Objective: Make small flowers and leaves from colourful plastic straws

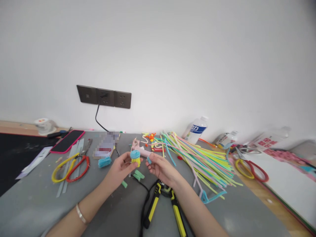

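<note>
My left hand (123, 168) is closed around a small figure of coiled pipe cleaners (135, 157), blue on top and yellow below. Close to its right, my right hand (161, 168) pinches a small blue pipe cleaner piece (149, 160), held apart from the figure. Behind the hands lies a pale pink glue gun (142, 151), partly covered by them. Several green pipe cleaner pieces (139, 174) rest on the grey table below the left hand. Yellow-and-black handled pliers (175, 207) lie partly under my right forearm.
A large bundle of coloured pipe cleaners (207, 164) spreads to the right, before a white bottle (196, 130). Scissors lie at left (79, 166) and right (251, 169). A pink-edged phone (67, 141) is back left. A black cable (145, 200) crosses the table.
</note>
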A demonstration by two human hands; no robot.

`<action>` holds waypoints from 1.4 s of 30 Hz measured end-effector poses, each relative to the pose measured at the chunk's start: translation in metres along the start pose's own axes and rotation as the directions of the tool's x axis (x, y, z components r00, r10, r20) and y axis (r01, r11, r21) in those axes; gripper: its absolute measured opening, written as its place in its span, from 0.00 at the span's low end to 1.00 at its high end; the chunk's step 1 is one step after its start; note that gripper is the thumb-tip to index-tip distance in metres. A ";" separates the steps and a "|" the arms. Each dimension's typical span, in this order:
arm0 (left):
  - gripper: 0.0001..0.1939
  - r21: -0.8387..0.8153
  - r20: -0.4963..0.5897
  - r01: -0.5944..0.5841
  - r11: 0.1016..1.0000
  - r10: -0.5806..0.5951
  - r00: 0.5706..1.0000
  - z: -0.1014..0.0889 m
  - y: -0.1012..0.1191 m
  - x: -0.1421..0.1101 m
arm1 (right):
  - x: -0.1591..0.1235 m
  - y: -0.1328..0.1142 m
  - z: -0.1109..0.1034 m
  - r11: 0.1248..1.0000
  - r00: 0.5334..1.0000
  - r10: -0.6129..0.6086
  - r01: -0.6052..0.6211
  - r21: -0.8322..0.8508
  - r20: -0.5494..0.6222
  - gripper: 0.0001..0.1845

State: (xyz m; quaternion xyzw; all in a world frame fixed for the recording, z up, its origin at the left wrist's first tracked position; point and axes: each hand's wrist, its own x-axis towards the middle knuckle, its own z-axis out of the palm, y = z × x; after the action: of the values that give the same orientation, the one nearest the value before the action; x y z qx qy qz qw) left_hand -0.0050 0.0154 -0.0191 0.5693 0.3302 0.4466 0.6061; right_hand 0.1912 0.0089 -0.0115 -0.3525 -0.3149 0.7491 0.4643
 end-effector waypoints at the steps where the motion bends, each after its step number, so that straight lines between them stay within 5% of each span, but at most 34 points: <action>1: 0.17 -0.002 -0.003 -0.002 1.000 0.002 1.000 0.000 0.001 0.000 | 0.000 0.000 0.001 1.000 1.000 0.001 -0.001 -0.004 0.004 0.18; 19: 0.18 -0.029 -0.001 0.013 0.999 -0.013 1.000 0.004 0.006 0.001 | 0.001 0.000 -0.005 0.996 0.992 -0.091 0.093 0.016 -0.089 0.12; 24: 0.18 0.011 0.072 0.039 0.999 -0.039 0.997 0.005 0.003 -0.001 | 0.000 -0.001 -0.003 0.994 0.988 -0.106 0.105 -0.014 -0.113 0.17; 31: 0.15 0.136 0.131 0.093 0.986 -0.111 0.985 0.009 0.003 -0.005 | 0.000 0.002 0.002 0.988 0.983 -0.140 0.146 0.042 -0.119 0.21; 42: 0.10 0.390 0.123 -0.012 0.921 -0.039 0.992 0.011 0.008 -0.006 | -0.004 0.003 0.010 0.970 0.969 -0.240 0.236 -0.061 -0.066 0.15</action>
State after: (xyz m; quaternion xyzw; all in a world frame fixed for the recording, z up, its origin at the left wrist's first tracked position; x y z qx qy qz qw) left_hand 0.0017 0.0048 -0.0107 0.7037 0.3766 0.3305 0.5037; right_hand 0.1827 0.0022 -0.0072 -0.3513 -0.3575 0.6661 0.5524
